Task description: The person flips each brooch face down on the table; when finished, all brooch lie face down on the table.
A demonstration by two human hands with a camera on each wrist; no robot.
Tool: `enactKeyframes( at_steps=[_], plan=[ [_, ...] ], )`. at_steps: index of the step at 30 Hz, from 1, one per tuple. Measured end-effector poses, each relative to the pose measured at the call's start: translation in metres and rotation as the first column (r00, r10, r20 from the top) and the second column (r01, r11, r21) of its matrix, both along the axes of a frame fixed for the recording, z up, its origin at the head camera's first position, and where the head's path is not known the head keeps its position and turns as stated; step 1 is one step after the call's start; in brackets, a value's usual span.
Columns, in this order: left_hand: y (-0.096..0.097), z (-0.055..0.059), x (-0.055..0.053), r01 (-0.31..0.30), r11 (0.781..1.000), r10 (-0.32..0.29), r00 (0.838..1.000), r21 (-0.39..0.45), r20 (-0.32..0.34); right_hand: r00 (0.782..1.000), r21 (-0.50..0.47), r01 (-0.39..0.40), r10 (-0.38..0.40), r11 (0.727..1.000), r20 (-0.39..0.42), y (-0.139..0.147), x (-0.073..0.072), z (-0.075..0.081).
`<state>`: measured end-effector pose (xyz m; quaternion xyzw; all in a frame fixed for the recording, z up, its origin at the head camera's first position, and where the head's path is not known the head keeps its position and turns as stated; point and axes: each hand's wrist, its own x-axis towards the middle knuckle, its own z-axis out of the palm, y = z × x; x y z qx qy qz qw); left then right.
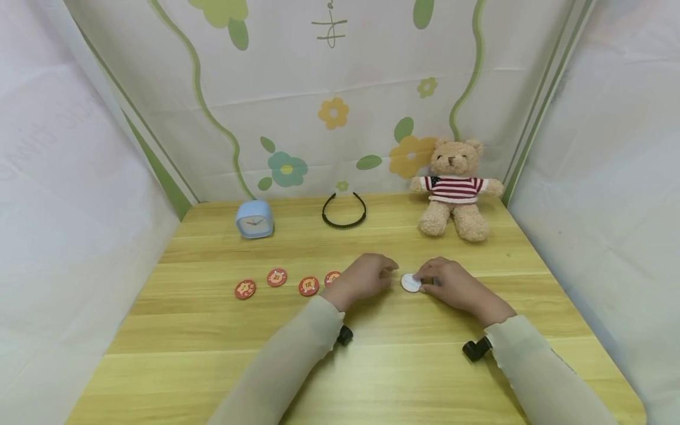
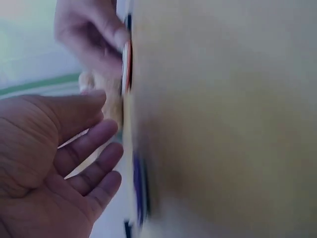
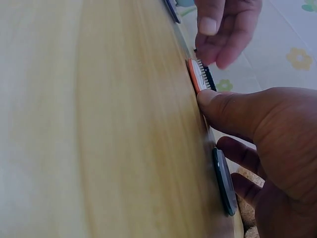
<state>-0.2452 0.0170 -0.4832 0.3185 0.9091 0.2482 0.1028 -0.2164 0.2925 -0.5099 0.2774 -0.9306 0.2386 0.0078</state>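
My right hand (image 1: 451,285) pinches the right edge of a round white-faced disc (image 1: 410,283) between thumb and finger. The disc's rim shows red-orange in the right wrist view (image 3: 194,77). A dark-rimmed disc (image 3: 225,182) lies close beside my right fingers, mostly hidden from the head view. To the left of the white-faced disc, my left hand (image 1: 366,276) hovers with loosely bent fingers and holds nothing. Below those fingers, the left wrist view has a blurred purple-edged disc (image 2: 140,191). Several red discs with yellow figures (image 1: 309,286) lie left of my left hand, one partly covered by it.
Along the back of the wooden table (image 1: 382,378) stand a blue clock (image 1: 255,219), a black headband (image 1: 344,225) and a teddy bear (image 1: 453,189) in a striped shirt. A flower-printed curtain (image 1: 287,136) hangs behind, with white fabric at both sides.
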Motion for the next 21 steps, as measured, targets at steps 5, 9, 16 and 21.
enactKeyframes(
  at_steps=[5,9,16,21],
  plan=[
    [-0.039,0.009,0.000,-0.044,0.999,0.043,0.996,0.020,0.072,1.000,0.005,0.002,-0.002,1.000,0.005,0.000,0.000,0.002],
    [-0.059,0.010,0.001,-0.055,0.999,0.054,0.995,0.001,0.086,1.000,-0.008,0.014,-0.013,1.000,0.016,0.002,0.001,0.004],
    [-0.071,0.007,0.005,-0.043,0.999,0.044,0.998,-0.028,0.044,0.999,-0.016,0.029,-0.028,0.999,0.038,0.001,0.001,0.003],
    [-0.071,0.003,0.006,-0.051,0.998,0.052,0.999,-0.027,0.015,0.999,-0.015,0.026,-0.025,1.000,0.041,0.000,0.001,0.001]
  ],
)
